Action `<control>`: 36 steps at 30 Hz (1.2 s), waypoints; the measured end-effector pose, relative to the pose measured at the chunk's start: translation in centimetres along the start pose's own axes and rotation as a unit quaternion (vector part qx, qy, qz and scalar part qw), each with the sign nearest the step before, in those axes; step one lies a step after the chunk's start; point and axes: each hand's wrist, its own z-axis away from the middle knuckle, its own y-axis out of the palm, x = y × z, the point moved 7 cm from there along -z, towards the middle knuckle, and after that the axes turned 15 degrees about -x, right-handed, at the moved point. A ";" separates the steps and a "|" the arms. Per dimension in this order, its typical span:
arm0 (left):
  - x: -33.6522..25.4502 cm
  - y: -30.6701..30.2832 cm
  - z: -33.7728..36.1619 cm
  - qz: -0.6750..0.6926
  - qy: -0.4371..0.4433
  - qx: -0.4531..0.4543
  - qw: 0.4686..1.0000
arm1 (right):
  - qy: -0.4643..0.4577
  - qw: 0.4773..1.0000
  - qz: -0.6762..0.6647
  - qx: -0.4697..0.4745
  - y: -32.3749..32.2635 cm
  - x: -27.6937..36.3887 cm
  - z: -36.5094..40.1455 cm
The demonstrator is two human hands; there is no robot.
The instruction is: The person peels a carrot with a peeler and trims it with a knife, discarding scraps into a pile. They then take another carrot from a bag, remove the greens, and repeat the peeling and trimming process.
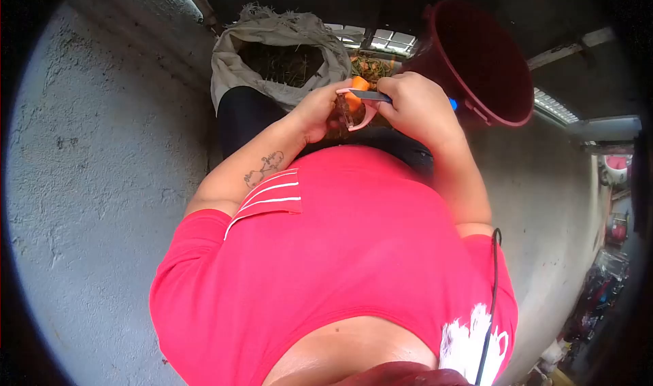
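My right hand (420, 106) is closed round the handle of a knife, whose blue end shows past the palm. The knife blade (371, 95) points left and lies across the piece in my left hand (317, 111). Those left fingers are wrapped round a brown-skinned root (345, 107), partly hidden by the hand. A curved pinkish strip of peel (368, 116) hangs from it below the blade. Bright orange pieces (359, 84) show right beside the blade; their kind is not clear.
An open white woven sack (224, 63) with dark plant scraps inside stands ahead on the left. A large dark red bucket (442, 49) tilts toward me on the right. Between them lie greenish and orange scraps (373, 65). A rough grey wall (102, 148) runs close along the left.
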 end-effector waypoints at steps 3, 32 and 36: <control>0.6 1.0 -0.5 0.035 -0.015 0.007 0.999 | -0.019 1.000 0.017 -0.001 -0.7 -0.2 0.3; -0.1 1.0 3.0 0.000 -0.089 0.127 0.988 | -0.002 0.985 -0.170 -0.029 2.5 -6.9 0.4; -0.3 1.2 2.8 0.039 -0.109 0.175 0.978 | 0.093 0.994 0.062 0.013 3.7 -12.3 1.3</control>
